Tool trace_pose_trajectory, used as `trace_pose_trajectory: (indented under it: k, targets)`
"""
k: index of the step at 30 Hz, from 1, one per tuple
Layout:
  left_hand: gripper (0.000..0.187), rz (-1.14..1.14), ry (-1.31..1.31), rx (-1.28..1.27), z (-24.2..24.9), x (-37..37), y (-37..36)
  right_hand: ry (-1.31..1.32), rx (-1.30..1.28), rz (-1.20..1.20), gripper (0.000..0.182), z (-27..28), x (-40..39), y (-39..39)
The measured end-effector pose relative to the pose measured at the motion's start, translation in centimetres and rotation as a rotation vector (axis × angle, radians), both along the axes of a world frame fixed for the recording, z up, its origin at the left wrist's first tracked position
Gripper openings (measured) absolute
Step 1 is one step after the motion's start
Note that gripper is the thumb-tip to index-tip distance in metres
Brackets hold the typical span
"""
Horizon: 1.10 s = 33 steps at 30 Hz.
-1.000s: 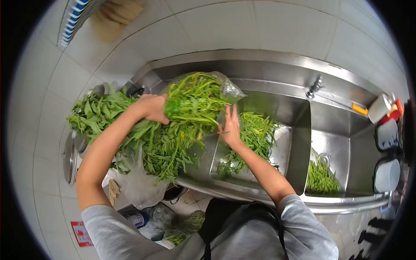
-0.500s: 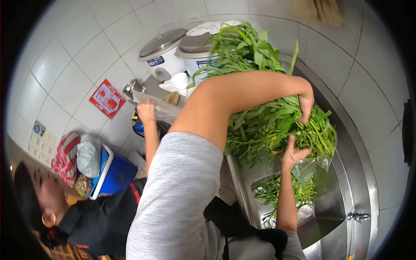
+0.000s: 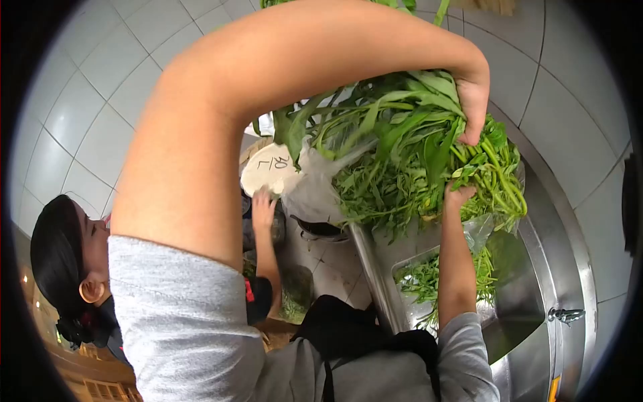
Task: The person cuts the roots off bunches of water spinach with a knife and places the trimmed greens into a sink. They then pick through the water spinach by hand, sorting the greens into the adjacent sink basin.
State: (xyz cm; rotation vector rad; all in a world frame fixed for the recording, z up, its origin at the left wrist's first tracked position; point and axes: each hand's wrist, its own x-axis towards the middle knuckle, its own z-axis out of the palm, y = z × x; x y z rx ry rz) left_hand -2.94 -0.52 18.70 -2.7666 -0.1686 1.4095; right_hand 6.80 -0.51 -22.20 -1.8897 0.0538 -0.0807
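Note:
A big bundle of leafy greens (image 3: 415, 134) with long stems hangs over the metal sink. From above, my left hand (image 3: 473, 110) reaches across and grips the bundle where leaves meet stems. My right hand (image 3: 461, 194) is just below, its fingers closed round the lower stems and partly hidden among them. A clear plastic bag (image 3: 478, 231) shows under the stems. More cut greens (image 3: 422, 278) lie in the sink basin.
A co-worker at the left has a hand (image 3: 263, 211) at a round white lid (image 3: 268, 167) with black writing, beside a pale plastic bag (image 3: 318, 184). The sink's metal edge (image 3: 372, 275) runs beside my body. A tap (image 3: 566, 314) is at the right.
My left arm has risen and fills more of the view, lifting part of the greens. My right hand has closed on the stems. The co-worker's hand has moved down to the white lid.

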Motion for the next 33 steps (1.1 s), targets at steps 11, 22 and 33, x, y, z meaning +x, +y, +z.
trace_pose_trajectory:
  k: [11, 22, 33]
  targets:
    - [0.044, 0.096, -0.285, 0.005, 7.3, -7.5, 1.9, 0.136, 0.121, 0.133, 0.069, -13.5, 8.2, -0.2]
    - [0.031, 0.406, -0.702, 0.227, 12.8, -12.9, -0.8, 0.293, 0.486, 0.541, 0.055, -8.8, 6.0, -4.6]
    - [0.041, -0.018, -0.894, 0.341, 16.5, -16.6, 1.2, 0.199, 0.154, 0.704, 0.054, -17.8, 5.4, -8.7]
